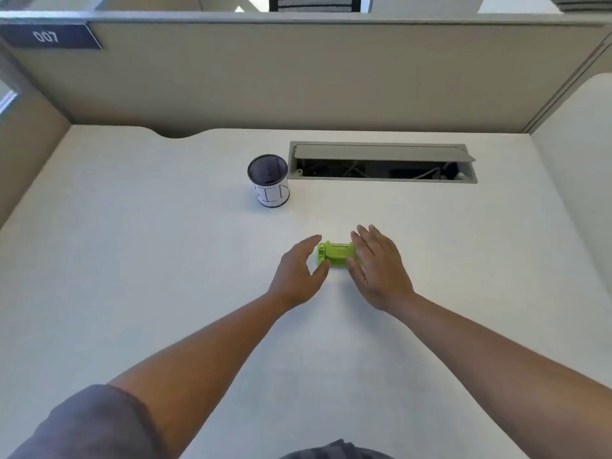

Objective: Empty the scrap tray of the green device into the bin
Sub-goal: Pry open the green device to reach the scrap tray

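Fingers (311, 241) of the left hand (298, 276) are spread and curved around the left end of the small lime-green plastic device (336, 255), thumb at its near edge; whether they touch it or sit just beside it cannot be told. The right hand (377, 270) is open and flat, its fingers extended over the right end of the device, not clamped on anything.

The device lies flat on the white table (165, 260), between the two hands, near the table's middle. The black wire-mesh cylindrical bin with a white paper label (269, 180) stands upright further back and to the left, well apart from the device, beside the open grey cable hatch (382, 162).

Handling assessment: the device appears light, rigid and smooth-sided, so it will likely slide on the table unless pinned. Recommended hold: one hand grips the body across its long sides while the other pulls the tray. The tray's location is not discernible at this size. Scraps are probably loose, so the tray should be kept level until it is over the bin mouth.
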Available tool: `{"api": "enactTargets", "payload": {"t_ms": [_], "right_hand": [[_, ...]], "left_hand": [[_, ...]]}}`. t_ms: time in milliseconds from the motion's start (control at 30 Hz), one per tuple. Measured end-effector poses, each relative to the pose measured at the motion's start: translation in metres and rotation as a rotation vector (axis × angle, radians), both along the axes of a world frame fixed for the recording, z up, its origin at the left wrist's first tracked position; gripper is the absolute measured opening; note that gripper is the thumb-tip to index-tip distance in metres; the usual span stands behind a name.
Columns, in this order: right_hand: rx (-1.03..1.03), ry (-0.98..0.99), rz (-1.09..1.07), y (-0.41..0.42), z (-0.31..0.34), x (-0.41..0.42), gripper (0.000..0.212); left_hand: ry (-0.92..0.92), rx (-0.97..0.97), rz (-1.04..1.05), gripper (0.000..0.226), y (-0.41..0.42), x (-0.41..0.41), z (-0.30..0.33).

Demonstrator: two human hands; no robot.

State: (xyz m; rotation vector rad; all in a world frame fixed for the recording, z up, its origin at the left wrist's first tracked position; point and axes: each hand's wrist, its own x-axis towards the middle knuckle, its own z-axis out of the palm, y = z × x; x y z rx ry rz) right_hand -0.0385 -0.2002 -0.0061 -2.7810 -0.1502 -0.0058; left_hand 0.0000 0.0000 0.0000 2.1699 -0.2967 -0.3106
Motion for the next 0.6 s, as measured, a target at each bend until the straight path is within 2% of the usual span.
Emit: {"api": "enactTargets", "payload": {"t_ms": [133, 267, 467, 600], "right_hand": [[0.310, 0.173, -0.066, -0.009, -0.013, -0.001, 0.059], [0.541, 0.224, -0.117, -0.011, -0.023, -0.004, 0.057], [0.688, 0.189, -0.208, -0.013, -0.033, 0.000, 0.051], [0.552, 0.149, -0.197, -0.010, -0.033, 0.012, 0.049]], "left_hand": [[0.085, -0.012, 0.043, 0.062, 0.000, 0.008, -0.012], [0.149, -0.073, 0.067, 0.063, -0.004, 0.014, -0.027], [0.151, -0.102, 0.109, 0.060, -0.007, 0.023, -0.045], [0.108, -0.029, 0.017, 0.061, -0.008, 0.031, -0.045]]}}
